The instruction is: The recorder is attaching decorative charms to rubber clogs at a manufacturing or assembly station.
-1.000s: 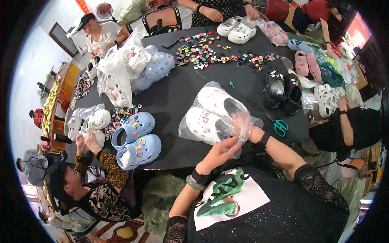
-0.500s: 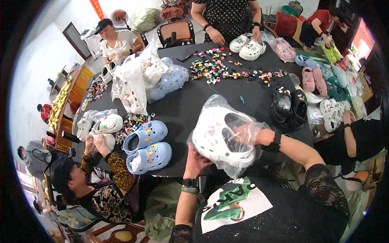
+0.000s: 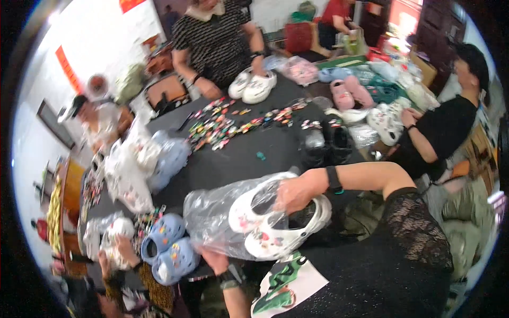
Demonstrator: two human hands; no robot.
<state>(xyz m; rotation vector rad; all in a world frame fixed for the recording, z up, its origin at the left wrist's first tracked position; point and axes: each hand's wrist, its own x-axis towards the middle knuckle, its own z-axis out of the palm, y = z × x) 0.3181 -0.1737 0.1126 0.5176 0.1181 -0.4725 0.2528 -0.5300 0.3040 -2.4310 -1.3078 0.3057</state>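
My right hand [image 3: 296,192] grips a pair of white clogs [image 3: 275,225] with small colourful charms, held against a clear plastic bag [image 3: 217,217] at the near edge of the black table [image 3: 233,159]. The clogs sit half inside the bag's mouth. My left hand [image 3: 214,259] holds the bag from below at its lower edge, mostly hidden by the plastic. A black band circles my right wrist.
A pair of light blue clogs [image 3: 169,249] lies to the left. Colourful charms [image 3: 233,122] are strewn across the table's middle. Black clogs [image 3: 323,146], bagged clogs [image 3: 138,169] and pink clogs [image 3: 350,93] lie around. Several other people sit around the table.
The view has swung and closed in. The white clogs have come partly out of the bag's mouth to the right, with my right hand now gripping them; my left hand stays under the bag.
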